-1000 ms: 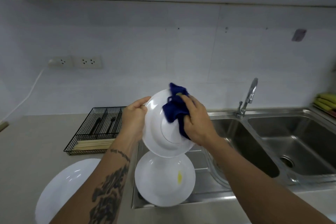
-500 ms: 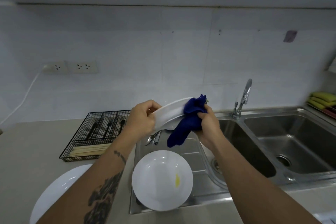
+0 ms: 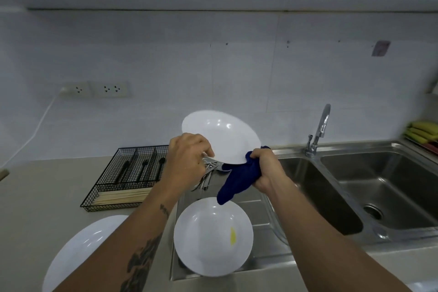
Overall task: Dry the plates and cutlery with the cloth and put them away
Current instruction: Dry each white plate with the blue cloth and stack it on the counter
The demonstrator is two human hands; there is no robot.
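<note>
The plate (image 3: 221, 136) is held above the drainboard, pinched at its near rim by the left hand (image 3: 188, 156); the cloth (image 3: 238, 179) is bunched in the closed right hand (image 3: 265, 168), pressed under the rim. A slip could be caused (wet rim, thin pinch). Its face is tilted toward the camera, no long axis.

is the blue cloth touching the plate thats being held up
Touching. In the head view the blue cloth, bunched in the right hand, presses against the lower right rim of the held plate with no visible gap.
</note>
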